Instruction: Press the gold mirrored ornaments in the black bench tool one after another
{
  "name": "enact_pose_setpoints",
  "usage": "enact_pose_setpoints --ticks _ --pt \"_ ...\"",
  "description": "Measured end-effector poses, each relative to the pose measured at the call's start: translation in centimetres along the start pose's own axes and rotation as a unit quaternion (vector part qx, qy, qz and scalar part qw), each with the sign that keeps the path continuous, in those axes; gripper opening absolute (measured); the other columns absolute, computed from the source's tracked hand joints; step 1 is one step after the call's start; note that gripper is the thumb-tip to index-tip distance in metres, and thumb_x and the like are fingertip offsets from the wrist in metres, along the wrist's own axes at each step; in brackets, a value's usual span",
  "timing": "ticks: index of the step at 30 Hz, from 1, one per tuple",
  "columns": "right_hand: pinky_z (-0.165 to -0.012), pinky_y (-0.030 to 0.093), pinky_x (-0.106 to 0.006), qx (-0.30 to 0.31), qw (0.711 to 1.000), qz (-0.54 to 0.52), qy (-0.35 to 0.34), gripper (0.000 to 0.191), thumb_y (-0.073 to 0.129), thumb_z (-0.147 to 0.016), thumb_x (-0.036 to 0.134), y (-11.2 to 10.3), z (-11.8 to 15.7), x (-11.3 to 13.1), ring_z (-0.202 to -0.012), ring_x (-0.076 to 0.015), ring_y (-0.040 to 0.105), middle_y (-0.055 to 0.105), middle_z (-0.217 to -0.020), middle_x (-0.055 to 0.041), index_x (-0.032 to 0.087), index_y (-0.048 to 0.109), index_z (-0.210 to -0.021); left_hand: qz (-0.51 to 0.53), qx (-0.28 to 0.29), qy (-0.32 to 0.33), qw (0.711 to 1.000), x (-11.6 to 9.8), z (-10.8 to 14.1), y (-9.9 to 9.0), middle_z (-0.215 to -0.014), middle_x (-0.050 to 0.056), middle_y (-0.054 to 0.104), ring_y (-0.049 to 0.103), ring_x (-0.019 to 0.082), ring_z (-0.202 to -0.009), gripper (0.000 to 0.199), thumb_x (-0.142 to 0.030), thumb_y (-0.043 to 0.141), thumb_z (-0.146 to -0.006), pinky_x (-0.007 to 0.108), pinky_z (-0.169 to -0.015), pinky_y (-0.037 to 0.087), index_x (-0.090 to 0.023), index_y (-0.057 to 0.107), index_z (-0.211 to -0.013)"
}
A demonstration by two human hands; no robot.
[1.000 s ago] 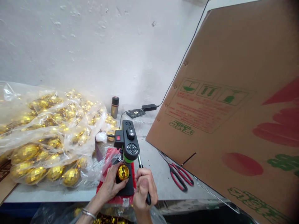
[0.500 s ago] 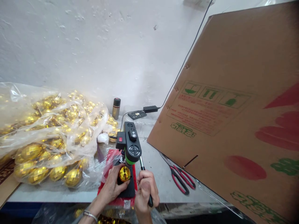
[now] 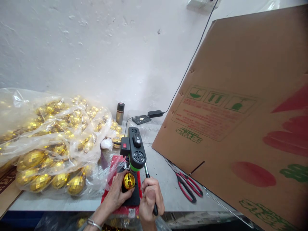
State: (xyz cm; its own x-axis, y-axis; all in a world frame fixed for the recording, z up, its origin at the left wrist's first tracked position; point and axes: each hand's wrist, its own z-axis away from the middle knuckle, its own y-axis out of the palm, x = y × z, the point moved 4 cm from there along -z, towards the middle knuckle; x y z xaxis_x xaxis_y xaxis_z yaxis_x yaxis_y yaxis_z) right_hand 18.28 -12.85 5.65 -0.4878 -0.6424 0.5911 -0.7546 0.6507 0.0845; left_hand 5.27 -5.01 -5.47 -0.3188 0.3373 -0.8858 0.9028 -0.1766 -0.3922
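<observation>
A small press-like machine (image 3: 137, 149), black with a green band and a red switch, stands on the table over a black base plate (image 3: 133, 200). My left hand (image 3: 117, 190) holds a shiny gold faceted ball (image 3: 129, 181) under the machine's head, fingers on its left side and thumb at its lower right. My right hand (image 3: 151, 197) is closed around the black grip of the machine's metal lever (image 3: 146, 170), just right of the ball. Red plastic (image 3: 116, 162) lies beneath the base.
Clear bags of gold balls (image 3: 57, 141) fill the left side. A large cardboard box (image 3: 231, 106) leans in at the right, with red-handled scissors (image 3: 189, 186) before it. A bottle (image 3: 119, 113), a dark slab (image 3: 141, 119) and a power adapter (image 3: 155, 113) sit near the wall.
The whole view has shifted slightly, with things sitting a little lower. The ball has turned a little in my left hand; my right hand keeps its grip on the lever.
</observation>
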Motion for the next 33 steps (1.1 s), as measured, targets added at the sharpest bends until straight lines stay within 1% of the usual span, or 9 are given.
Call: enact_pose_setpoints --ticks 7,11,15,17,21,24,28,31,33 --pt "-0.068 0.048 -0.032 -0.010 1.000 0.012 0.004 0.037 0.044 -0.108 0.023 -0.2 0.3 -0.2 -0.061 -0.0151 0.055 0.057 -0.068 0.0016 0.023 0.054 -0.072 -0.003 0.000 0.002 1.000 -0.1 0.0 -0.1 -0.124 0.014 0.077 0.072 0.035 -0.112 0.054 -0.035 0.078 -0.081 0.054 -0.102 0.059 -0.023 0.069 -0.133" --pt "-0.063 0.048 -0.030 0.027 0.999 0.020 -0.031 0.035 0.043 -0.108 0.021 -0.1 1.3 -0.7 -0.061 -0.0152 0.058 0.060 -0.071 0.0008 0.023 0.055 -0.075 -0.004 -0.003 -0.004 1.000 -0.4 0.0 -0.1 -0.121 0.014 0.078 0.072 0.035 -0.111 0.054 -0.034 0.078 -0.080 0.054 -0.101 0.059 -0.023 0.069 -0.133" --pt "-0.077 0.054 -0.037 -0.006 0.998 0.042 -0.046 0.037 0.039 -0.110 0.022 0.0 2.3 -1.3 -0.058 -0.0161 0.058 0.060 -0.068 0.0020 0.026 0.054 -0.076 -0.008 -0.002 -0.003 1.000 -0.5 0.1 0.0 -0.121 0.013 0.078 0.072 0.035 -0.111 0.053 -0.033 0.078 -0.080 0.056 -0.101 0.059 -0.023 0.069 -0.132" --pt "-0.073 0.054 -0.036 -0.009 0.998 0.040 -0.042 0.038 0.038 -0.111 0.024 0.0 2.3 -1.3 -0.058 -0.0165 0.058 0.058 -0.068 0.0022 0.027 0.053 -0.076 -0.006 -0.001 -0.005 1.000 -0.5 0.1 0.0 -0.120 0.013 0.078 0.072 0.036 -0.111 0.053 -0.033 0.079 -0.081 0.056 -0.101 0.059 -0.022 0.069 -0.132" --pt "-0.055 0.044 -0.026 0.046 0.998 0.015 -0.037 0.037 0.041 -0.110 0.022 -0.1 -0.1 0.5 -0.059 -0.0138 0.057 0.058 -0.070 0.0018 0.025 0.051 -0.074 -0.004 0.000 -0.005 1.000 -0.4 -0.2 -0.1 -0.125 0.015 0.077 0.071 0.037 -0.116 0.054 -0.034 0.079 -0.081 0.058 -0.104 0.058 -0.022 0.069 -0.133" --pt "-0.056 0.042 -0.024 0.065 0.997 0.000 0.035 0.036 0.046 -0.109 0.020 -0.1 -3.7 2.6 -0.061 -0.0127 0.055 0.055 -0.068 0.0023 0.023 0.052 -0.074 -0.011 -0.007 -0.002 1.000 0.1 -0.3 0.1 -0.129 0.016 0.076 0.072 0.038 -0.119 0.059 -0.032 0.080 -0.079 0.060 -0.107 0.058 -0.021 0.067 -0.136" --pt "-0.050 0.035 -0.024 0.065 0.994 0.010 0.083 0.039 0.048 -0.111 0.028 0.3 -6.7 4.6 -0.054 -0.0107 0.045 0.051 -0.064 0.0034 0.021 0.056 -0.073 -0.038 -0.021 0.050 0.998 1.2 2.5 0.2 -0.137 0.020 0.074 0.071 0.040 -0.127 0.060 -0.028 0.077 -0.084 0.061 -0.109 0.058 -0.021 0.063 -0.142" --pt "-0.051 0.037 -0.023 0.049 0.996 -0.003 0.069 0.040 0.049 -0.111 0.026 0.5 -6.4 4.6 -0.054 -0.0098 0.047 0.051 -0.065 0.0038 0.021 0.056 -0.071 -0.086 0.002 0.124 0.989 1.6 6.2 -0.3 -0.147 0.022 0.069 0.068 0.043 -0.134 0.073 -0.038 0.086 -0.082 0.059 -0.110 0.060 -0.021 0.060 -0.149" --pt "-0.054 0.041 -0.022 0.043 0.998 -0.015 0.053 0.040 0.049 -0.111 0.024 0.4 -5.6 4.2 -0.058 -0.0101 0.052 0.051 -0.066 0.0035 0.022 0.055 -0.071 -0.129 0.012 0.151 0.980 1.2 7.3 -1.3 -0.152 0.023 0.066 0.066 0.043 -0.137 0.081 -0.047 0.087 -0.083 0.056 -0.110 0.061 -0.021 0.057 -0.154"
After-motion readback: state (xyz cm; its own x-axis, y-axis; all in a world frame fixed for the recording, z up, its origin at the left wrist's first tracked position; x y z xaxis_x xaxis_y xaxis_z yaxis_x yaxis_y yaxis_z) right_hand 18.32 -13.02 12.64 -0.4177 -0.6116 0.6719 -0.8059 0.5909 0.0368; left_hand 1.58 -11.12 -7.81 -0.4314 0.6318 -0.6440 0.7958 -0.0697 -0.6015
